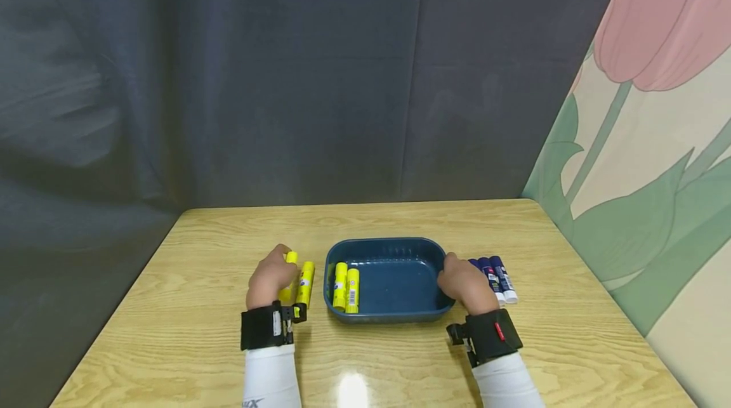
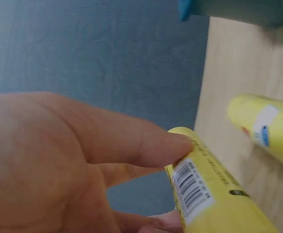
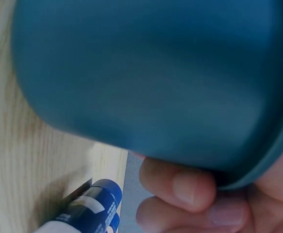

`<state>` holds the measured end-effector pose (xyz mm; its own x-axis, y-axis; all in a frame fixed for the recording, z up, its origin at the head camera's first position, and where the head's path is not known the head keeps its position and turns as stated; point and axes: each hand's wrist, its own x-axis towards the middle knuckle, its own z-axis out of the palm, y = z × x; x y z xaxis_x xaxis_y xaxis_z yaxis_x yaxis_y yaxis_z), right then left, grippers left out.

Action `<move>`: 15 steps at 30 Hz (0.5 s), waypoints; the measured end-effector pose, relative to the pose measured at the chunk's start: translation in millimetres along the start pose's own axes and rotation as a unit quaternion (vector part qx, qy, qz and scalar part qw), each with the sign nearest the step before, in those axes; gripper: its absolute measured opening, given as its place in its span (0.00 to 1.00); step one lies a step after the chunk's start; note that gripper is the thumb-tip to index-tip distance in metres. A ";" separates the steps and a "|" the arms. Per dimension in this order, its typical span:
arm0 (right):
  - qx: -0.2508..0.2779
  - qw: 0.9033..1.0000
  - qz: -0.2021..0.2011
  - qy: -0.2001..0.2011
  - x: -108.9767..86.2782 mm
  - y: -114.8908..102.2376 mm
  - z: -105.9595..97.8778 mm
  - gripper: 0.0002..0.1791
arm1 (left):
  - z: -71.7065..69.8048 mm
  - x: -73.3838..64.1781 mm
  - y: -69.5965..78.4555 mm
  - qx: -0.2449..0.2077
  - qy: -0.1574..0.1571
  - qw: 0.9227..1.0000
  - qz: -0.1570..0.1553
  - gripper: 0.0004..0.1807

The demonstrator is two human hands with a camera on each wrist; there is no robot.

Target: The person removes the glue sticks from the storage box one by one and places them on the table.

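Note:
My left hand pinches a yellow glue stick between thumb and fingers, left of a dark blue plastic bin. Its barcode label faces the left wrist view. Just to the right, a second yellow glue stick lies on the table. Two more yellow ones lie side by side at the left end inside the bin. My right hand grips the bin's right rim, fingers curled under its lip in the right wrist view. Beyond that hand, several dark blue glue sticks with white ends lie together, partly hidden by it.
Everything stands on a light wood-grain table. A dark grey curtain hangs along its back and left. On the right is a wall painted with a pink tulip and green leaves.

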<state>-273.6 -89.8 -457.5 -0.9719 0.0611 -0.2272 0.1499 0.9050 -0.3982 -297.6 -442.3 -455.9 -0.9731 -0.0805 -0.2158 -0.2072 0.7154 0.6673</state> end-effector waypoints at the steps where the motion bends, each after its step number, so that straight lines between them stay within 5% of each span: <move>1: 0.000 1.000 -0.001 0.001 0.0 0.0 -0.2 0.27 | 1.2 1.3 -0.8 0.001 -0.004 1.000 -0.001 0.29; 15: -0.005 1.000 0.000 0.000 -1.1 -1.1 -1.2 0.28 | 16.3 13.3 -11.6 0.008 -0.005 1.000 -0.027 0.28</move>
<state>-272.9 -90.3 -455.7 -0.9719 0.0608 -0.2276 0.1479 0.9094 -0.3888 -306.6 -440.3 -478.1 -0.9592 -0.1127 -0.2594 -0.2586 0.7207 0.6432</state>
